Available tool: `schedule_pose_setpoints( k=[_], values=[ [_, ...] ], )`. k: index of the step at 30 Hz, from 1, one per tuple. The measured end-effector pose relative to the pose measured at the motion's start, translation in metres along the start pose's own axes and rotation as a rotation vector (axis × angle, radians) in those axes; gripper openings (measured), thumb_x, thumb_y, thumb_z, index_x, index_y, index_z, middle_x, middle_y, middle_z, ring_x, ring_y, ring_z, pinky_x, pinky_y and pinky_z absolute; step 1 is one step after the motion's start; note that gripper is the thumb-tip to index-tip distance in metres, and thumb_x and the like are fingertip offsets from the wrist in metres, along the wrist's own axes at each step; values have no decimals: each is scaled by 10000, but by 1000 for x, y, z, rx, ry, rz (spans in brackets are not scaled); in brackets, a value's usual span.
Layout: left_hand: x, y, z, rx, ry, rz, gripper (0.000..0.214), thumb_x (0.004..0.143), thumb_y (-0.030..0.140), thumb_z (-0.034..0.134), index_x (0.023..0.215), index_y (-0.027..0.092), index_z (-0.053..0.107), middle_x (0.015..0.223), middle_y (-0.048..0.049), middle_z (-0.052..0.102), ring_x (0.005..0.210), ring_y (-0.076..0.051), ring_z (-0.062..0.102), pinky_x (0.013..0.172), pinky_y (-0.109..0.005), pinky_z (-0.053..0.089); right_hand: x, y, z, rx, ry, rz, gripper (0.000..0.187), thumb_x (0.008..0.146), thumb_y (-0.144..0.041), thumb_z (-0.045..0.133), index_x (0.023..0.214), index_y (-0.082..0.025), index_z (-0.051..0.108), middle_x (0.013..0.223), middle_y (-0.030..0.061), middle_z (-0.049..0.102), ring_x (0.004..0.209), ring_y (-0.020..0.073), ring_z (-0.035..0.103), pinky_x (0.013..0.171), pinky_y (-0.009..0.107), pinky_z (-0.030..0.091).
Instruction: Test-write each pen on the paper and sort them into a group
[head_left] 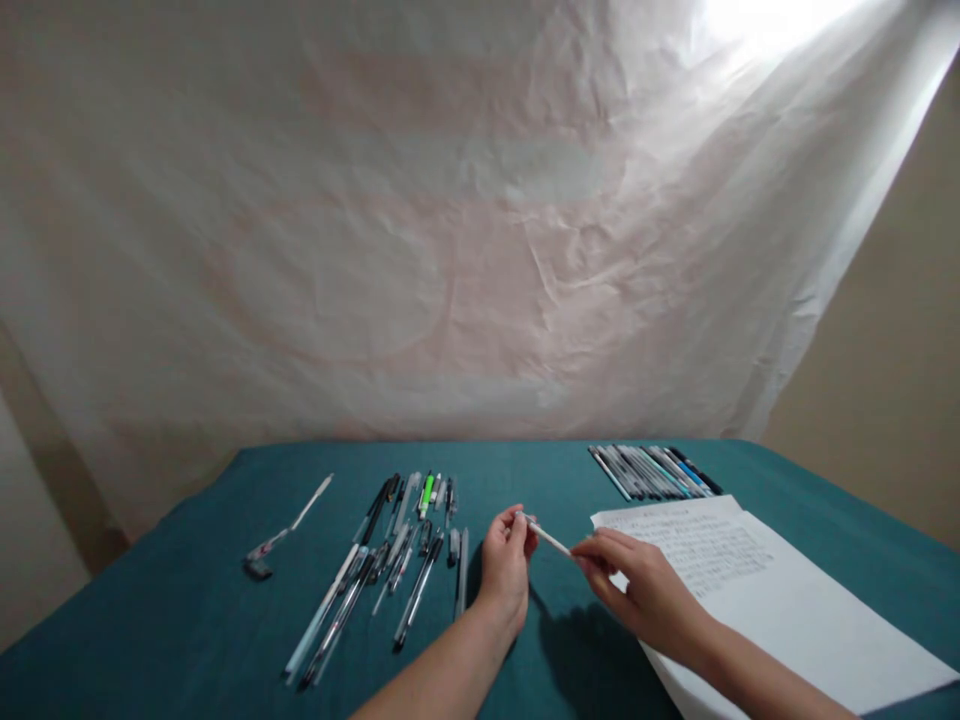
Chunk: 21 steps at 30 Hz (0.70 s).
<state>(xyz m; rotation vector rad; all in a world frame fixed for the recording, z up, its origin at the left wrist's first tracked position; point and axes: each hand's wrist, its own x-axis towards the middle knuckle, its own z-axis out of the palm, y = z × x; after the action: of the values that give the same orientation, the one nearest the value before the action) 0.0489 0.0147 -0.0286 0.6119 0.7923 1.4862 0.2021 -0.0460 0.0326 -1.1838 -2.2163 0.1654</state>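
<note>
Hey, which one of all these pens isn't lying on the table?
The thin white pen, pinched at its ends by the left hand and the right hand; the rest lie flat on the table.

— Can you read that sheet of paper?
— No, the handwriting's too small, and its near corner runs out of view.
— The thin white pen?
— Both ends are buried, one in the left hand, one in the right hand.
— The far row of pens?
— Too small and blurred to count.
</note>
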Motion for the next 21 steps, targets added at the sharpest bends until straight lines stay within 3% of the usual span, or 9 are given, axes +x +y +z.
schedule_pose_setpoints(
  k=[3, 7, 10, 12, 15, 21],
  values=[
    [0, -2, 0, 18, -9, 29, 236, 746, 258, 633, 929, 143, 537, 803, -42, 596, 721, -101, 575, 687, -212, 456, 2, 6, -4, -66, -130, 125, 176, 812, -251, 464, 841, -222, 635, 694, 24, 631, 599, 150, 573, 553, 237, 398],
    [-2, -2, 1, 25, -35, 29, 270, 754, 243, 628, 980, 155, 510, 873, -68, 607, 793, -131, 596, 726, -241, 467, 14, 14, -8, -121, -224, 162, 209, 792, -253, 475, 720, -207, 666, 649, 27, 656, 611, 164, 593, 547, 231, 364],
    [-3, -1, 1, 29, -24, 9, 322, 749, 243, 635, 1020, 164, 481, 905, -85, 610, 825, -146, 601, 743, -261, 469, 36, 32, -13, -175, -214, 251, 261, 805, -270, 435, 717, -189, 667, 633, 26, 654, 584, 151, 578, 511, 218, 333],
    [-3, -1, 1, 59, -22, 8, 331, 738, 250, 645, 1009, 159, 480, 895, -88, 607, 811, -147, 600, 737, -265, 468, 53, 52, -15, -292, -201, 394, 252, 800, -273, 441, 760, -186, 674, 670, 34, 665, 629, 153, 590, 544, 214, 343],
    [-5, 1, 1, 142, -29, 24, 337, 723, 273, 653, 987, 147, 486, 881, -90, 599, 780, -145, 594, 707, -261, 464, 74, 85, -15, -382, -179, 520, 235, 772, -224, 470, 712, -146, 683, 683, 94, 670, 668, 191, 605, 568, 237, 346],
    [-7, 3, 1, 229, -61, 30, 368, 703, 329, 651, 979, 141, 496, 883, -100, 599, 772, -158, 592, 681, -262, 446, 87, 126, 3, -493, -144, 676, 244, 780, -152, 443, 811, -91, 678, 843, 187, 669, 773, 234, 618, 619, 264, 362]
  ],
)
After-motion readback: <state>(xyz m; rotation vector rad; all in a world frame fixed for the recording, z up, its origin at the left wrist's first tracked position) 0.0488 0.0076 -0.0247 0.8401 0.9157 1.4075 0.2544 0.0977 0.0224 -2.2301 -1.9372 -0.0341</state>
